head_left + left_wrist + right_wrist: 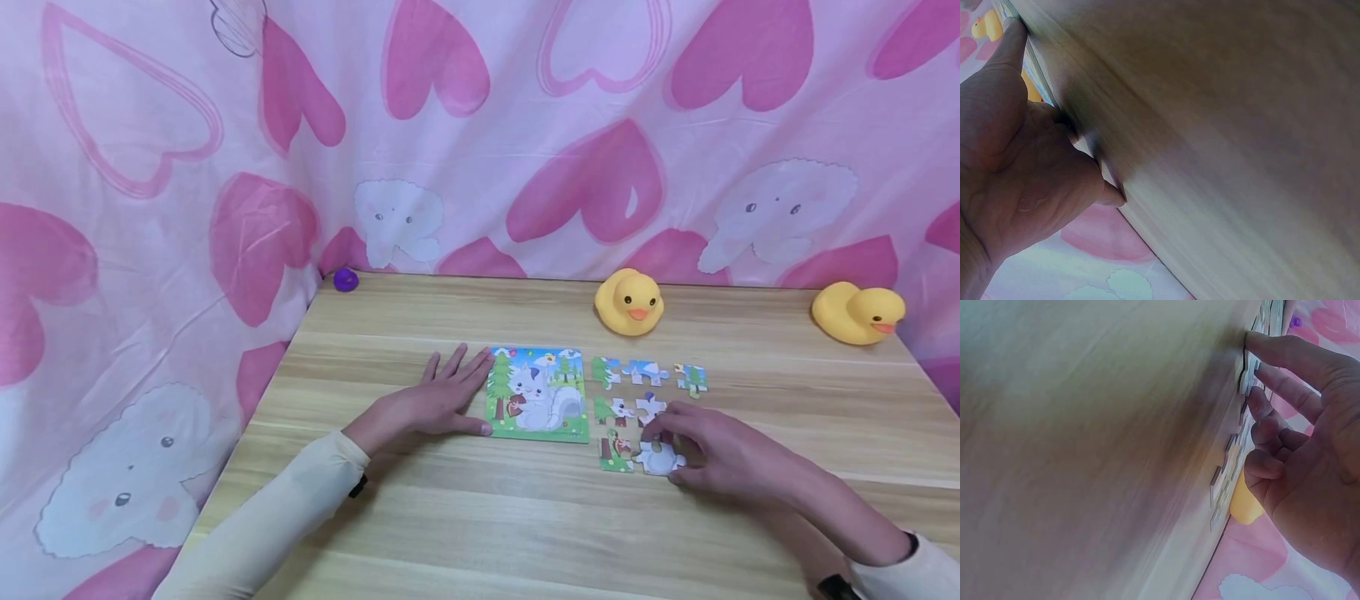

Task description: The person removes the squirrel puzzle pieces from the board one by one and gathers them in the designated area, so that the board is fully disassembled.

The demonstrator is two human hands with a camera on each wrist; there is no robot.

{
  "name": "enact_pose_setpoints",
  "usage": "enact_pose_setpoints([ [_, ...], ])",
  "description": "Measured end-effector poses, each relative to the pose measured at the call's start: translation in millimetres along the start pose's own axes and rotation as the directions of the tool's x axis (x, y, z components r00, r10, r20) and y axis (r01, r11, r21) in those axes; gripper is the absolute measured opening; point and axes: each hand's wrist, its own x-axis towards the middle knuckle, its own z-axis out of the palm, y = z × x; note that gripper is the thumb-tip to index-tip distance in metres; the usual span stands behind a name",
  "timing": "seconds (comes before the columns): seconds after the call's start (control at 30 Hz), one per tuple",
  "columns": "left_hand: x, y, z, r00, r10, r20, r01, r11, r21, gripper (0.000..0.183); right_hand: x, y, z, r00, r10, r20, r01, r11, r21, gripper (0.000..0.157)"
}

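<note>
A square squirrel picture board lies flat on the wooden table. My left hand is spread at its left side, fingertips at the upper left corner and thumb at the lower left. In the left wrist view that hand shows its palm, with straight fingers. Right of the board, loose jigsaw pieces lie in rows, among them a tree piece. My right hand pinches a white and green jigsaw piece in the bottom row between thumb and finger. The right wrist view shows this hand low over the pieces, outer fingers curled.
One yellow rubber duck sits behind the pieces, another duck at the far right. A small purple object is at the back left corner. A pink heart-patterned curtain hangs along the table's back and left edges.
</note>
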Motion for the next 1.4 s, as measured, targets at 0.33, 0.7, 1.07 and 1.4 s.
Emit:
enact_pose_setpoints([
  [0.33, -0.8, 0.5, -1.4, 1.000, 0.017, -0.001, -0.017, 1.000, -0.013, 0.110, 9.7, -13.0, 0.3, 0.996, -0.029, -0.081, 0.022, 0.997, -0.078, 0.043],
  [0.7, -1.0, -0.4, -0.3, 1.000, 0.017, -0.005, -0.017, 1.000, 0.002, 0.110, 63.8, -48.2, 16.5, 0.993, -0.036, -0.113, 0.032, 0.999, -0.038, 0.051],
  [1.07, -0.5, 0.9, -1.3, 1.000, 0.007, 0.004, -0.007, 1.000, -0.002, 0.112, 81.1, -78.4, 30.9, 0.992, -0.031, -0.123, 0.027, 0.999, -0.039, 0.063],
  [1.4, -0.2, -0.7, -0.1, 1.000, 0.002, 0.007, -0.002, 1.000, -0.008, 0.112, 94.2, -82.0, 29.6, 0.987, 0.152, -0.058, -0.139, 0.972, 0.191, 0.068],
])
